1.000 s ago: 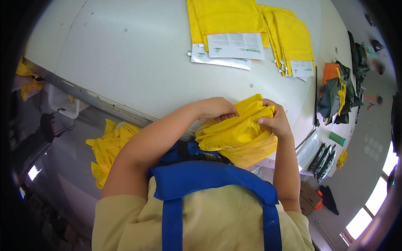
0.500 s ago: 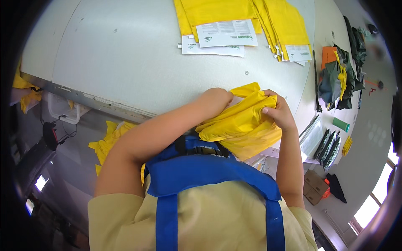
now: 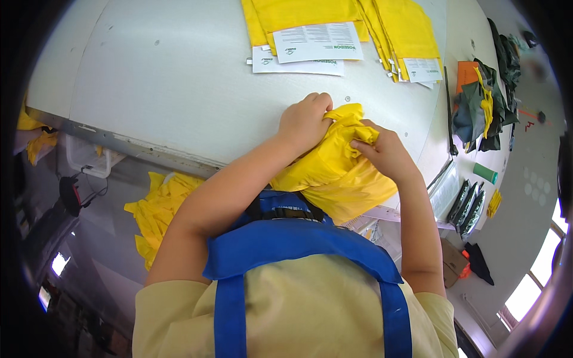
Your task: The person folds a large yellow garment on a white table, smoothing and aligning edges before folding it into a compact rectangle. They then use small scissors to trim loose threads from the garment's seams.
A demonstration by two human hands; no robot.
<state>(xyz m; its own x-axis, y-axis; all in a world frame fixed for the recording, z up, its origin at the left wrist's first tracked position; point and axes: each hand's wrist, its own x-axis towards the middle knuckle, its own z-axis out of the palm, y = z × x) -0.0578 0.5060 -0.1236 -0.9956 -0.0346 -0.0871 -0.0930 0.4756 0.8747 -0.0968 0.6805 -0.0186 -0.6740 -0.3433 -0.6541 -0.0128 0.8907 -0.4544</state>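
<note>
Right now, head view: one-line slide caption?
Both hands, left hand and right hand, grip a crumpled yellow garment at the grey table edge.

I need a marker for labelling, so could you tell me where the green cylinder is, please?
In the head view, the green cylinder lies far right on the grey table, just below the heap of dark green cloth and above the dark flat packets.

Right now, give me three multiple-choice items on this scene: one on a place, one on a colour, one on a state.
1. Where do the printed paper sheets lie?
A. On the flat yellow stacks
B. On the floor
C. In the person's lap

2. What colour is the bunched fabric?
A. Green
B. Yellow
C. White

3. How is that fabric held?
A. By neither hand
B. By one hand only
C. By both hands

Key: 1 A, sheets rest on the stacks on the table. 2 B, plainly yellow. 3 C, left hand and right hand both pinch it.
</note>
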